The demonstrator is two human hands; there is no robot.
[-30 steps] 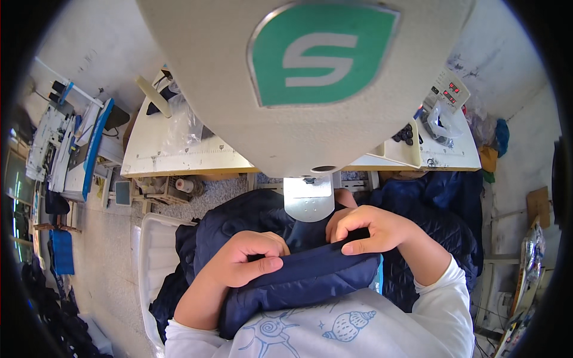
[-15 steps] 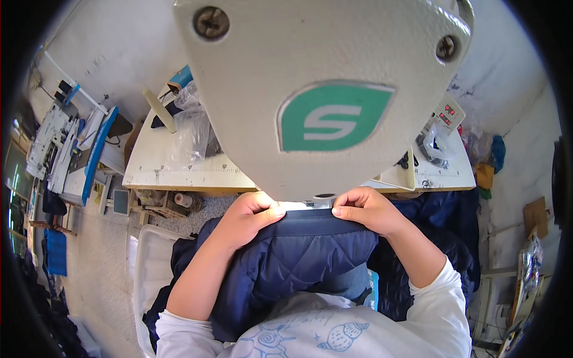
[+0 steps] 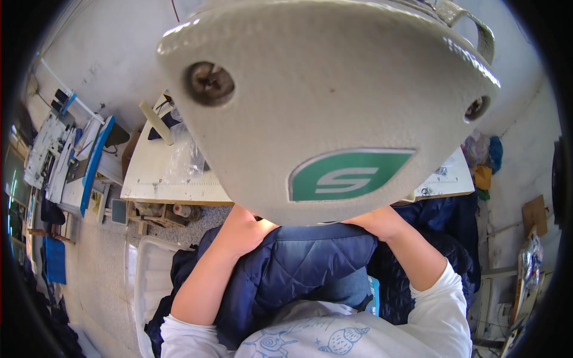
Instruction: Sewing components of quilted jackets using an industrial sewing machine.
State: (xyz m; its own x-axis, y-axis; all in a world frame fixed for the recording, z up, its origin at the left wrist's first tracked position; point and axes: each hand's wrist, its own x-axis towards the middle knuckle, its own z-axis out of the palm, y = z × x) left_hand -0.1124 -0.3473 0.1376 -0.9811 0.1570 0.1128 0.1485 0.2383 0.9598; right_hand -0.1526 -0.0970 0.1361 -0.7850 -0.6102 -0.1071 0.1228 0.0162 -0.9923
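Note:
A navy quilted garment [image 3: 298, 265] hangs over my lap, with its plain band edge stretched beneath the head of a beige sewing machine [image 3: 334, 113]. My left hand [image 3: 243, 231] is closed on the band at the left. At the other end my right hand [image 3: 380, 222] grips the same edge. The machine head covers the fingertips of both hands, along with the needle area. Only the backs of the hands and the wrists show.
A white machine table [image 3: 161, 173] with a ruler edge extends behind the head, with clear plastic bags on it. To my left stands a white plastic bin [image 3: 156, 262] partly covered by dark fabric. More navy quilted cloth [image 3: 412, 268] hangs at the right. Another machine [image 3: 65, 155] stands far left.
The view has shifted so that the machine head looms larger and lower, now covering fingers that showed before pinching the band. The garment and forearms have hardly moved.

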